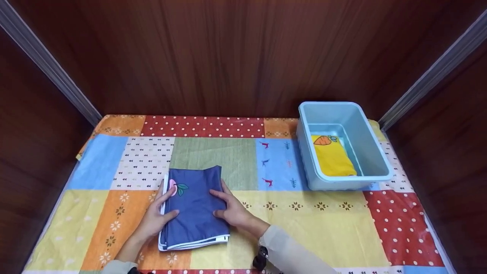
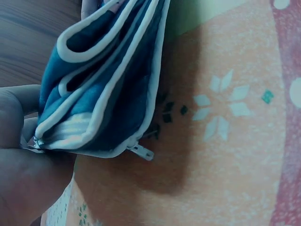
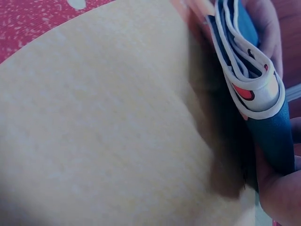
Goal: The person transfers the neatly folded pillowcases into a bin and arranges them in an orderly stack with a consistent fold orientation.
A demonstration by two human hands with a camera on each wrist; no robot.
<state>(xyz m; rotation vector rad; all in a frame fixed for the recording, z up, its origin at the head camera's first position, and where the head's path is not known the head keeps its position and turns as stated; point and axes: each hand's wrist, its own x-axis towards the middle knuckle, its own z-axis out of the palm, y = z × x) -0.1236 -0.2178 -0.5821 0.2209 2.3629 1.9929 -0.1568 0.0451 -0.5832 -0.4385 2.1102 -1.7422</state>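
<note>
A folded navy cloth piece (image 1: 199, 213) with white edging lies before me in the head view, a pink and green leafy motif near its upper left. My left hand (image 1: 156, 217) grips its left side, thumb on top. On the opposite side my right hand (image 1: 236, 211) holds the edge, thumb and a finger on the upper face. Several stacked layers of the cloth (image 2: 101, 80) and a small zipper pull (image 2: 142, 151) show in the left wrist view. In the right wrist view, the cloth (image 3: 270, 134) curls round a white inner part with red marks.
A light blue plastic bin (image 1: 357, 178) stands at the right, with a folded yellow cloth (image 1: 335, 160) bearing a carrot picture inside. A patchwork-patterned tablecloth (image 1: 304, 228) covers the table. Dark wood panels (image 1: 228, 57) rise behind and at both sides.
</note>
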